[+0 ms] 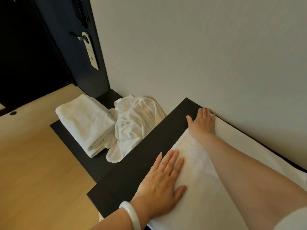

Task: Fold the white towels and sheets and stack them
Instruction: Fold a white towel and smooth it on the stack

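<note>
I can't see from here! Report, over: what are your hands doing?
Left hand flat on towel, right hand flat at its far end. Aside: folded stack, crumpled sheet. Nothing in the way.

You wore the one wide-angle camera on your head. It faced forward and steeply down, close above your left hand (163,181) and right hand (201,122), both flat on the towel (197,160). Beyond your hands its frame reached the folded stack (86,123), the wall (199,47) right of them, and the door (66,47) farthest off.
</note>
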Motion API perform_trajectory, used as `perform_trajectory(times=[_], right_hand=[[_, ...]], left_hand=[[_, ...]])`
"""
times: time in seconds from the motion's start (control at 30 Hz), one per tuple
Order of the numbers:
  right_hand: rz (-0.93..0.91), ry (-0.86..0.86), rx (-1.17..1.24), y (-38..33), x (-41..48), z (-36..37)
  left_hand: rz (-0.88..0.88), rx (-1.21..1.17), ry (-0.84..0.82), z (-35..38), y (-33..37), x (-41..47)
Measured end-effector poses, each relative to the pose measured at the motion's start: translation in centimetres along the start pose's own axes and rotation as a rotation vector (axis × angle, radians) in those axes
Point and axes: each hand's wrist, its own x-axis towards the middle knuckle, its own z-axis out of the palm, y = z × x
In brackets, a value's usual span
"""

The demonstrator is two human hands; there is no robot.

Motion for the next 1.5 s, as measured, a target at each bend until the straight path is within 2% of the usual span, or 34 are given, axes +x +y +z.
perform_trajectory(times=[0.23,0.4,0.63,0.7,0.77,0.83,0.87,0.93,1.0,1.07,1.2,1.37,1.43,1.5], right_hand=[[-0.172,0.181,0.094,-0.1,-3.1,-2.0],[-0.303,0.006,0.035,-0.1,-12.2,0.9],[-0.268,0.03,0.004,0.4,-11.9,1.0],[-0.271,0.007,0.12,0.4,-12.0,0.4],[-0.194,-0.013,0.477,0.5,-12.6,-0.8],[-0.059,0.102,0.756,1.2,-13.6,-1.7],[-0.009,0.176,0.71,1.7,-14.4,-2.0],[0.05,0.248,0.442,3.3,-16.2,-1.8],[0.106,0.193,0.223,5.5,-18.1,-1.1],[0.161,0.118,0.117,8.0,-20.2,0.0],[0.212,0.034,0.104,12.0,-24.6,1.3],[0.437,-0.037,0.119,14.1,-25.6,-0.5],[0.374,0.024,0.182,12.9,-23.6,-2.1],[0.234,0.115,0.223,11.3,-20.5,-3.4]], left_hand=[[-0.003,-0.021,0.009,0.0,-0.1,0.0],[-0.013,0.042,0.036,-0.1,0.0,0.0],[0.013,-0.022,-0.044,-0.7,-1.1,-2.7],[-0.044,-0.042,-0.091,-0.9,-2.0,-4.6],[-0.176,-0.012,-0.119,-1.6,-2.6,-5.6],[-0.232,0.028,-0.075,-2.7,-2.0,-4.5],[-0.192,0.026,-0.022,-3.0,-1.2,-3.2],[-0.04,0.002,0.059,-3.4,0.9,0.2],[0.085,-0.035,0.044,-3.1,2.5,3.3],[0.135,-0.038,-0.035,-2.1,3.1,4.8],[0.146,0.029,-0.069,0.4,2.3,3.2],[0.116,0.018,-0.109,-0.5,3.2,4.0],[0.122,-0.003,-0.032,-1.7,4.4,7.4],[0.148,0.01,0.052,-2.6,5.6,11.8]])
